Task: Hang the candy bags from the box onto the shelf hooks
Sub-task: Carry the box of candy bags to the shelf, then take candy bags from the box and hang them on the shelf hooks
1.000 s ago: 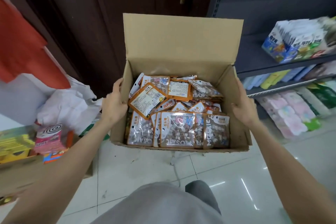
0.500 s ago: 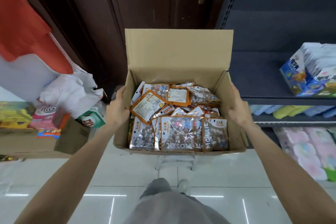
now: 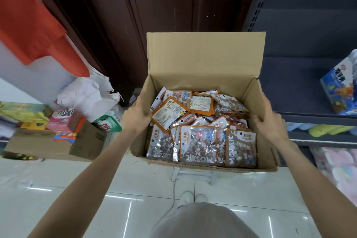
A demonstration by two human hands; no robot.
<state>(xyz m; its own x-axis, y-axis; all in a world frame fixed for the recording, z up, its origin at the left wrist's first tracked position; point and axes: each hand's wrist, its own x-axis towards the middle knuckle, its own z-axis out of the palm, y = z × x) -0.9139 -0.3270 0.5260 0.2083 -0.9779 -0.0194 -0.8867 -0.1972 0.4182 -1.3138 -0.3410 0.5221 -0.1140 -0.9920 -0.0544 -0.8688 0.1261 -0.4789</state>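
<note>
Fingers of the left hand (image 3: pixel 136 116) were curled over the left wall of the corrugated cardboard box (image 3: pixel 204 58), while the right hand (image 3: pixel 269 121) was clamped on the right wall. Glossy, orange-edged candy bags (image 3: pixel 201 145) were heaped inside, at frame centre, beside a dark metal shelf (image 3: pixel 301 87).

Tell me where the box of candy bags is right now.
In the head view's centre, the cardboard box is gripped between left hand and right hand.
</note>
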